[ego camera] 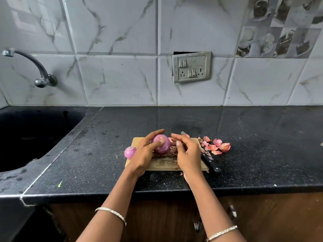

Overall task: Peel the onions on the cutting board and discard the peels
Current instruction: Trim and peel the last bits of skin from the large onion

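Both forearms are bare, with no sleeves showing. Each carries one thin silver bangle: the left bangle [111, 214] and the right bangle [222, 232].

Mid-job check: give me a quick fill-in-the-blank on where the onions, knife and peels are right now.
1. The left hand grips a peeled ____ over the cutting board.
2. A second onion sits at the board's ____ edge.
3. The knife lies along the board's ____ side, behind the right hand.
4. The loose peels lie on the ____, right of the board.

Missing words: onion; left; right; counter
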`<state>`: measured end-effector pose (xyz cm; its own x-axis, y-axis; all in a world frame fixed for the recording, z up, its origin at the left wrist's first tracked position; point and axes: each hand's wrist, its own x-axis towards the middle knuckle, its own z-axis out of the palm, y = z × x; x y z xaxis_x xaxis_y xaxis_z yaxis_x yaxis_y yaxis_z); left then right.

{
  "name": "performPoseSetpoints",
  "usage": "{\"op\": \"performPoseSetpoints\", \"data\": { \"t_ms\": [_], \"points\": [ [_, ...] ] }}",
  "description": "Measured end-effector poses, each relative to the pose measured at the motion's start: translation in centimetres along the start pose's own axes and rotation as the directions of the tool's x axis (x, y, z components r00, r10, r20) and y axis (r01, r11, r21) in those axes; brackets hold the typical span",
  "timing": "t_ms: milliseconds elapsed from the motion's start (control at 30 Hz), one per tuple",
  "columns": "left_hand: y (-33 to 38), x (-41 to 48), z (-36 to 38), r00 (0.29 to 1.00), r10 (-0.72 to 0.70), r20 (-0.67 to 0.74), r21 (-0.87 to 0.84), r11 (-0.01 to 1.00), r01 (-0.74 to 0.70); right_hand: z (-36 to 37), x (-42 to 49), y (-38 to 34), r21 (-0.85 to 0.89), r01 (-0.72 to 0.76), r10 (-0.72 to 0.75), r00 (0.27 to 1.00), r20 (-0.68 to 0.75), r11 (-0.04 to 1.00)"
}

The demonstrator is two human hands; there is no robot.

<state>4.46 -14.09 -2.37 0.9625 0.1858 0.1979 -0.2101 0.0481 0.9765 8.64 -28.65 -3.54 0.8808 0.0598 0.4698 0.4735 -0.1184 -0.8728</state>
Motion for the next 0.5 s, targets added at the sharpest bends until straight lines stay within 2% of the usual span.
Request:
{"op": "performPoseSetpoints", "data": {
  "t_ms": [167,367,500],
  "points": [
    [0.22,-0.34,0.26,0.996,0.013,-0.086,-0.046,0.999,-0.017,-0.04,-0.33,-0.16,0.123,0.024,-0.013,0.996,-0.091,0.992],
    [0.17,-0.28,0.16,0.999,0.010,-0.043,-0.056,0.998,-0.013,-0.05,-0.67,-0.42,0.080,0.067,-0.073,0.994,0.087,0.995],
    [-0.06,-0.04,0.00,1.000,0.027,-0.012,-0.062,0.998,-0.027,0.23,-0.56,-0.12,-0.081,0.125,-0.107,0.973,0.203,0.989]
  ]
}}
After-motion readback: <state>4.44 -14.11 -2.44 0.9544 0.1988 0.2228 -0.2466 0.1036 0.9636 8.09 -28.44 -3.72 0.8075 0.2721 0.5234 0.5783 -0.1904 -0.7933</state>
